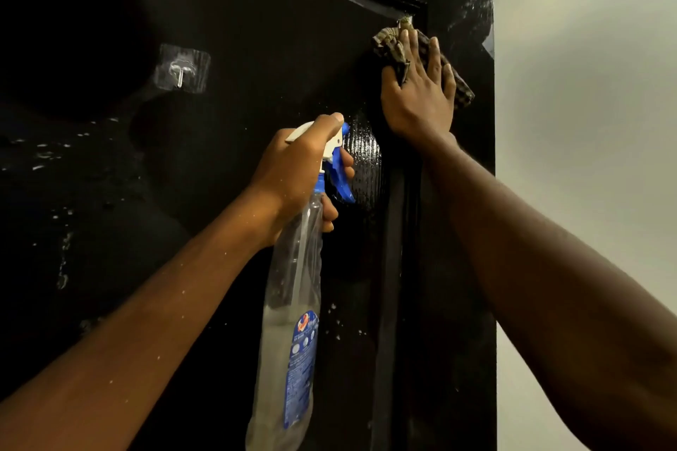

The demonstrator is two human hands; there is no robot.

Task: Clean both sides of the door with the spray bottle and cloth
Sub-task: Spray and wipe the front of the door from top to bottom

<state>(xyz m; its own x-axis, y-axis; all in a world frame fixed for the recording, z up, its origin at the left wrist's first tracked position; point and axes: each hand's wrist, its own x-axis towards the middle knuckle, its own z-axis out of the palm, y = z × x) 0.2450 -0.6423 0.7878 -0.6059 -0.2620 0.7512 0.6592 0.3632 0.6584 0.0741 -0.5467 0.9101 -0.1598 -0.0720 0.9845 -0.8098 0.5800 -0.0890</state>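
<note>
A glossy black door (256, 48) fills most of the view, speckled with white droplets. My left hand (296, 172) grips the neck of a clear spray bottle (289, 304) with a white and blue trigger head; the nozzle points at a wet shiny patch on the door. Higher up, my right hand (421, 91) presses a checked brown cloth (388, 44) flat against the door near the upper right corner of its raised panel, fingers straight and spread. Most of the cloth is hidden under the hand.
A clear adhesive hook (181, 68) is stuck to the door at the upper left. The door's right edge (492, 194) meets a pale wall (586, 121). A raised moulding runs down the door below my right wrist.
</note>
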